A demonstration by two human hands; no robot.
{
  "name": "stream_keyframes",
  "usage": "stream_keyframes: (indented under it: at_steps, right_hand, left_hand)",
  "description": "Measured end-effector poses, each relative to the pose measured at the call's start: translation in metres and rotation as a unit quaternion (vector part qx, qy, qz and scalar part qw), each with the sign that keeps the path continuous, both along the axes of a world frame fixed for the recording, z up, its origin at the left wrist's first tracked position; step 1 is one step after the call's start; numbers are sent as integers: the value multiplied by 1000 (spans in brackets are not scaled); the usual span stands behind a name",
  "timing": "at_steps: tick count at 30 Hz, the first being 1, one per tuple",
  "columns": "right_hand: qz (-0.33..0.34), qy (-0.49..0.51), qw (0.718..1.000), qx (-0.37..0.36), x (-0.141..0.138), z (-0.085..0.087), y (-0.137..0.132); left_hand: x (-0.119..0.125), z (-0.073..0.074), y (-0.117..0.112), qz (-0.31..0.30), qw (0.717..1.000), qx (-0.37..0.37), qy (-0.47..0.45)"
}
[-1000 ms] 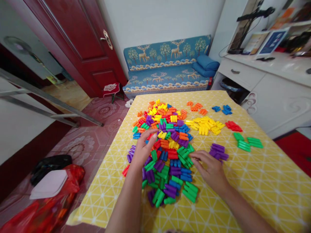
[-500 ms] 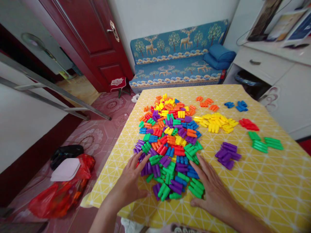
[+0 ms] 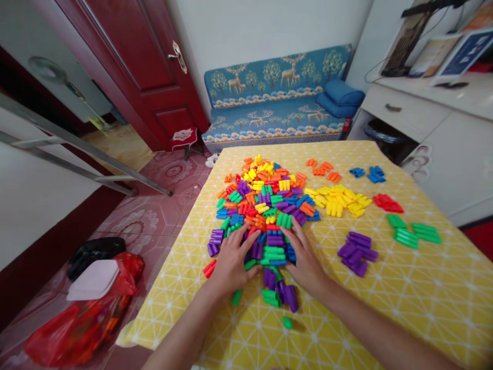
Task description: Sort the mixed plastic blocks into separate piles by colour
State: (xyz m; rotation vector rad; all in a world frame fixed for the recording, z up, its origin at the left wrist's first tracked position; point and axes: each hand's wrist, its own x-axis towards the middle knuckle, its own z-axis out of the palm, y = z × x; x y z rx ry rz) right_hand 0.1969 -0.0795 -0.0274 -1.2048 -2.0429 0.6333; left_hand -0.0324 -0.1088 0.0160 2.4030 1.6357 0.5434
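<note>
Nearest to us, one small green piece [image 3: 287, 322] lies alone on the yellow tabletop [image 3: 370, 318]. Just behind it we find a loose green piece [image 3: 270, 298] and some loose purple pieces [image 3: 291, 298]. Then come our hands: the left hand [image 3: 232, 258] and the right hand [image 3: 307, 259] are both spread, with fingers a little curved, at the two sides of the near part of the mixed pile [image 3: 275, 253]. Their fingertips reach over the pieces; what lies under the palms, we cannot tell. The pile stretches from between our hands toward the far edge.

To the right of it we have groups by colour: purple [image 3: 356, 252], then green [image 3: 414, 234], red [image 3: 387, 203], yellow [image 3: 339, 200], blue [image 3: 367, 173] and orange [image 3: 323, 169]. Beyond the tabletop stands a blue sofa [image 3: 265, 103].
</note>
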Motion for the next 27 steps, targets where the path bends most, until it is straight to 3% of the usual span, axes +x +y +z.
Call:
stream_keyframes:
  at_steps: [5,9,12,14,16,20,23,27]
  right_hand:
    - [-20,58,998,24,-22,8,50]
    - [-32,76,995,62,-27,30,89]
    - [-93,92,986,103,-13,43,103]
    - [-151,94,975,132,3,42,104]
    - [-207,83,965,139,18,32,102]
    - [-257,44,962,78,25,1,95]
    - [-254,27,966,51,11,-12,93]
    - [-189,55,979,53,-10,-9,95]
  left_hand:
    - [11,-4,64,18,997,50,-50]
    - [16,11,108,27,992,64,-110]
    - [-2,30,116,4,988,60,-141]
    - [-27,31,111,11,986,59,-156]
    - [-56,19,102,89,978,67,-178]
    - [-89,-26,87,252,947,7,-200]
    - [-75,-45,85,265,943,6,-201]
    - [-32,-38,95,221,940,2,-258]
